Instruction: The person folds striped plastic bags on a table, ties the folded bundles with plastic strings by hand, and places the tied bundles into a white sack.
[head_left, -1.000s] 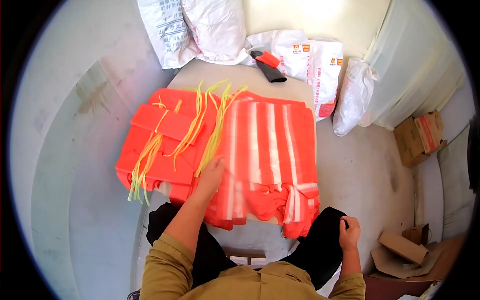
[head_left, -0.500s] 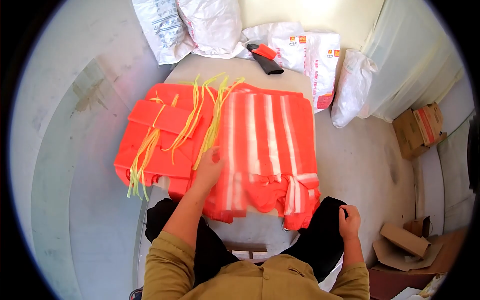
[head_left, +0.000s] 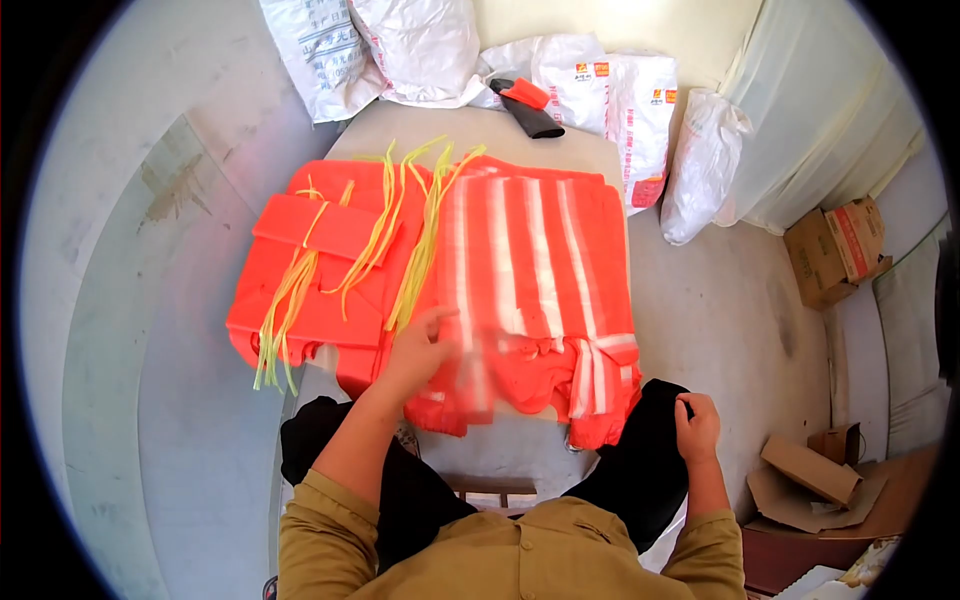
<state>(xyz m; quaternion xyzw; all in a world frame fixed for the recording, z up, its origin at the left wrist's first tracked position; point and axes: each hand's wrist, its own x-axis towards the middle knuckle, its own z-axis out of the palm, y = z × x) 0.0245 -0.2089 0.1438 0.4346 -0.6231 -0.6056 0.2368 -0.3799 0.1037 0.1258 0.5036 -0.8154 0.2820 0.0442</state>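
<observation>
A flat stack of red-and-white striped plastic bags (head_left: 590, 260) lies before me, its near end bunched and knotted. My left hand (head_left: 420, 350) is over the stack's left edge, fingers partly bent. Motion blurs the fingertips and the bag layer beside them, so I cannot tell whether they grip it. Left of it are folded red bundles (head_left: 310, 225), with yellow-green plastic strips (head_left: 420, 260) draped over them and tied around one. On my right knee rests my right hand (head_left: 697, 425), closed in a loose fist with nothing visible in it.
A black-and-red rolled item (head_left: 532, 110) lies at the back of the pale table (head_left: 430, 128). White sacks (head_left: 425, 50) stand behind it, and another sack (head_left: 705, 165) is at the right. Cardboard boxes (head_left: 840, 250) and opened cardboard (head_left: 815, 480) sit along the right side.
My left hand has shifted slightly down toward me along the stack's left edge, and the near-left bag layer is still blurred. The right hand stays on the knee.
</observation>
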